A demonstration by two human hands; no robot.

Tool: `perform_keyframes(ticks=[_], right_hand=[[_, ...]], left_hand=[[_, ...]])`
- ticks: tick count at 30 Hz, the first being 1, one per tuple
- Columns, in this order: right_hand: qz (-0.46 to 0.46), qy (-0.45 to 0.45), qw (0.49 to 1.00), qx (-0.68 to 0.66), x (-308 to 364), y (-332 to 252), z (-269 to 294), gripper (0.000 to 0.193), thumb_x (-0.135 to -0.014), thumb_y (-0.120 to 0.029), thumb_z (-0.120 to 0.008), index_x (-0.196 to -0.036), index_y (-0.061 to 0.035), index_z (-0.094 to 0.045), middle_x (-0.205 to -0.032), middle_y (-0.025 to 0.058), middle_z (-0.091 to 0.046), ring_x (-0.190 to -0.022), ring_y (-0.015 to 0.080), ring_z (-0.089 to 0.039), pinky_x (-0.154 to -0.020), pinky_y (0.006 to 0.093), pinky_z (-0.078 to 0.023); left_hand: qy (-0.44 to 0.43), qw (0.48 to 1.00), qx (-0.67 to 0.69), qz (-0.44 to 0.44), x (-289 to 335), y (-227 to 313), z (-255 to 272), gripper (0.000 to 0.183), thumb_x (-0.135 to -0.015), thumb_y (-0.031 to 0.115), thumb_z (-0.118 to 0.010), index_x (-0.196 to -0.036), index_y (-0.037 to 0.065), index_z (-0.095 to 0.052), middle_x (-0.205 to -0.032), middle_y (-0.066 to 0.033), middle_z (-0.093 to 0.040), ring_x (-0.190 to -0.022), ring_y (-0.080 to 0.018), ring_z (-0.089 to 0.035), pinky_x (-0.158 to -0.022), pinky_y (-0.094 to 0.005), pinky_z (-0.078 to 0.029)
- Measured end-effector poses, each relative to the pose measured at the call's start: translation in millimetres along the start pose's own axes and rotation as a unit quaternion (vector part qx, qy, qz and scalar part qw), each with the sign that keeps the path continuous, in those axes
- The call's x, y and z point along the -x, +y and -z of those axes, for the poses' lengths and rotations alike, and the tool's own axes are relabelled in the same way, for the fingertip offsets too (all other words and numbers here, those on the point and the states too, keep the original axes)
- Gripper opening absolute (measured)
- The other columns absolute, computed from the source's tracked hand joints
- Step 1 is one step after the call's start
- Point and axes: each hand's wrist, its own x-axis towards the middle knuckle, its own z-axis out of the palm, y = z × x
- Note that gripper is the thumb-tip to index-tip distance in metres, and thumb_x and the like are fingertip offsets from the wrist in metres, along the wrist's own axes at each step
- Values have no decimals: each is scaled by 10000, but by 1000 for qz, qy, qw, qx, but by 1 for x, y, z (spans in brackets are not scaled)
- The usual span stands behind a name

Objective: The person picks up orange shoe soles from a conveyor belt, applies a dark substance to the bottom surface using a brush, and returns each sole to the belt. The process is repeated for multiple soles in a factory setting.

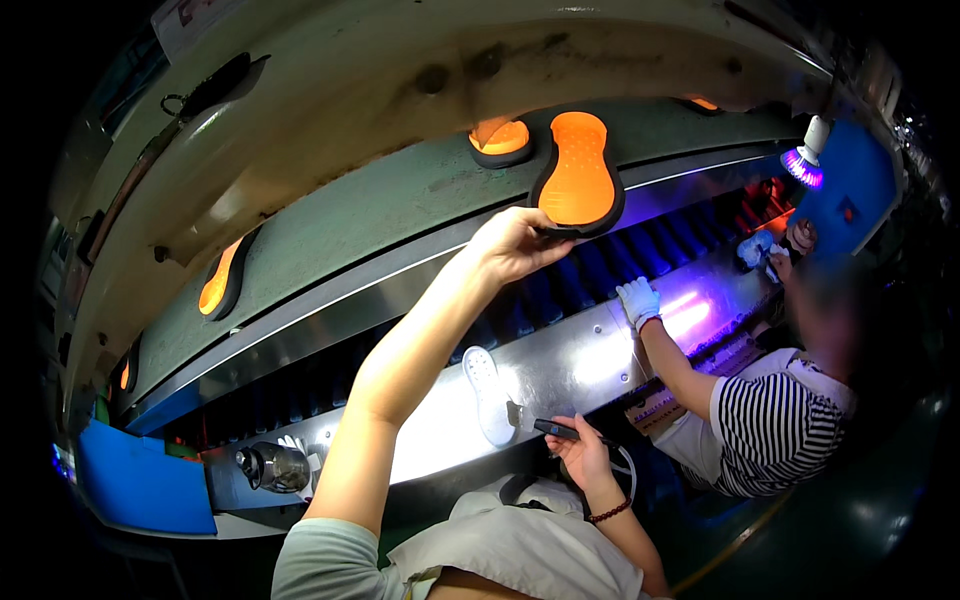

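Shoe sole [578, 178] is dotted orange, edged in black.

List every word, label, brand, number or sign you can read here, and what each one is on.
None can be read clearly.
Cardboard box by the co-worker: reddish print, too small and blurred.
Pale sheet at upper left: faint marks, too blurred.
Orange sole in the left hand: no lettering I can make out.

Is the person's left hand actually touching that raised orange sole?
Touching. The head view shows it: the left hand grips the black-edged orange sole at its near end, with no gap between them.
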Motion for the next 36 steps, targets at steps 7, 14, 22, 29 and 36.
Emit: perform_keyframes(ticks=[7,14,22,29,36], right_hand=[[6,10,999,-34,11,20,3,339,-894,-278,-440,-939,34,-566,-857,134,-609,-741,218,-603,-687,297,-498],[1,30,999,-35,22,29,-4,348,-894,-278,-444,-957,42,-563,-867,135,-609,-740,221,-607,-682,292,-504],[-3,22,1000,-12,28,31,-3,360,-897,-277,-440,-968,55,-558,-878,132,-605,-741,205,-602,-678,287,-500],[19,58,998,-26,32,16,3,377,-894,-295,-439,-976,52,-559,-877,130,-607,-729,195,-599,-671,273,-495],[21,76,996,-36,36,15,10,360,-886,-298,-450,-953,37,-563,-845,132,-610,-688,200,-601,-641,285,-502]], left_hand=[[-88,988,126,-16,120,-12,21,255,-785,-42,-443,-1025,-127,-439,-1012,-244,-547,-941,-303,-578,-850,-392,-490],[-70,983,157,-64,106,3,29,243,-822,-6,-358,-990,-175,-407,-1015,-287,-525,-980,-328,-554,-860,-383,-485],[58,978,117,-163,36,48,25,205,-780,-37,-382,-941,-142,-450,-1007,-240,-528,-987,-314,-530,-914,-425,-437],[102,950,169,-244,-54,118,65,208,-799,-30,-373,-994,-102,-389,-1068,-242,-473,-1014,-350,-496,-870,-476,-464],[95,955,151,-237,-19,111,80,227,-752,-73,-396,-978,-102,-397,-1080,-245,-441,-1023,-367,-465,-895,-503,-434]])
